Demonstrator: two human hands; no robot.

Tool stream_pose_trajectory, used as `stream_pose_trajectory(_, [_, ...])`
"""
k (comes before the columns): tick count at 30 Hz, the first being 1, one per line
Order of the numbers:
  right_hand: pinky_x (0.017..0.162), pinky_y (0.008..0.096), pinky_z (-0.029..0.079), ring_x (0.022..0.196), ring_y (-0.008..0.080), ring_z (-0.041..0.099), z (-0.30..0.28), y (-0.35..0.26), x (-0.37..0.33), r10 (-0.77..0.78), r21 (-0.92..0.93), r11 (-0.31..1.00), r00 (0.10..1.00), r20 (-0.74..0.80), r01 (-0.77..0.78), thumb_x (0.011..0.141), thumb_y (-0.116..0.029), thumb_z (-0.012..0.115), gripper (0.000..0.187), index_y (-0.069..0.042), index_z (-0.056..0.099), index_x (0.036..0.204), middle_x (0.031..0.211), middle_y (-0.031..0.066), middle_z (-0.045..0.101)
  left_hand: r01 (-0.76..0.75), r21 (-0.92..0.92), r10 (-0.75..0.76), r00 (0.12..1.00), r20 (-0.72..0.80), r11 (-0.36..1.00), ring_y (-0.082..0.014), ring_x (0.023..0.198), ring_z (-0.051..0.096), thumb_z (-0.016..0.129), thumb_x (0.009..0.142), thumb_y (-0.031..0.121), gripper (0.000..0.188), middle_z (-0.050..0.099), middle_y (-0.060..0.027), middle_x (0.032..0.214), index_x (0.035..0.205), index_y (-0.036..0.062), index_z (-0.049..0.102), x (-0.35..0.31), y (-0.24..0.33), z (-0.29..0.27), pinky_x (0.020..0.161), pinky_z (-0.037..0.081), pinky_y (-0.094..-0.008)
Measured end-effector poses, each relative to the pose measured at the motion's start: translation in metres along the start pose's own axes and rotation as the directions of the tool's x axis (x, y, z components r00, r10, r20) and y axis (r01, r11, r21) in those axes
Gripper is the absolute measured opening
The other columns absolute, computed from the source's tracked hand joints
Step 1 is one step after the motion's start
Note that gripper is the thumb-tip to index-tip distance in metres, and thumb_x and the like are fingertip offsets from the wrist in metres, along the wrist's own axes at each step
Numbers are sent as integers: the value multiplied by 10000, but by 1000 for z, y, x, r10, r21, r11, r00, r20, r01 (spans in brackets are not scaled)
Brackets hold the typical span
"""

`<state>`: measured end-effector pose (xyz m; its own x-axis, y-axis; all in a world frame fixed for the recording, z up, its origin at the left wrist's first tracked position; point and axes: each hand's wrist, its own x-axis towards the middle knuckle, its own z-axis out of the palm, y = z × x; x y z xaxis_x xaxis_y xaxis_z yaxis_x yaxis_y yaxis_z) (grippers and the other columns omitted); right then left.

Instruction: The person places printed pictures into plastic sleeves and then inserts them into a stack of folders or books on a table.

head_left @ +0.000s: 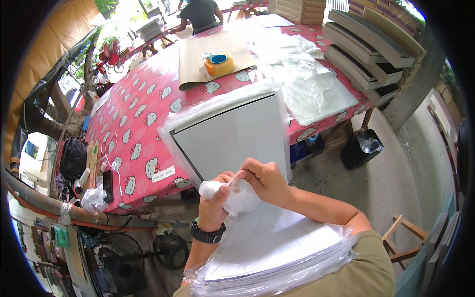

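My two hands meet in front of my chest over a bunched clear plastic bag [240, 200]. My left hand [213, 202], with a black watch on the wrist, is closed round one side of the gathered plastic. The fingers of my right hand [266, 180] pinch a twisted bit of it close to the left thumb. Below them, a stack of white sheets [277, 242] in clear plastic leans against my shirt. Just beyond my hands lies a flat grey panel [232, 136] with a dark edge, inside clear plastic, at the table's near edge.
A pink patterned cloth covers the table [143, 123]. On it are an orange tape dispenser [218, 64] on brown paper [190, 74], clear plastic bags [316, 91] and stacked grey boards [368, 49]. A black bin [361, 148] and wooden stool [405, 237] stand right; a person [200, 15] works beyond.
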<state>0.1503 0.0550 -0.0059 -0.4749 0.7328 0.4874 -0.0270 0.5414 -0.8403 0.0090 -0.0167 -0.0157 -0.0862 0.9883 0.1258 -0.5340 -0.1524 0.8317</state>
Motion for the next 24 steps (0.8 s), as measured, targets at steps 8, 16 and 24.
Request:
stream_pose_trajectory(8, [557,226,381,616,76,433,-11,1,4,47,287,954,990,133,-84,803,-103,601,132,-14,522,745,659,18,507,59,-58,-70,978,-199,997,-152,737,538,688,698,98,331,568,-80,815,939,58,466,-2,3,6,672,433,-268])
stream_pose_trajectory(16, [687,278,411,730,145,508,-20,5,9,-66,285,958,965,255,-10,768,-156,643,160,-17,579,815,777,61,551,1,-167,-1,1000,2,986,-136,640,531,691,720,128,356,514,-39,679,904,90,389,-4,6,-2,601,427,-271])
stream_pose_trajectory(24, [632,290,456,669,135,532,-108,27,7,4,971,-133,980,199,-197,877,-212,469,193,-51,555,940,756,42,559,77,643,252,879,-405,762,-103,519,523,555,815,97,187,525,-24,601,979,18,510,-33,55,-82,531,444,-240])
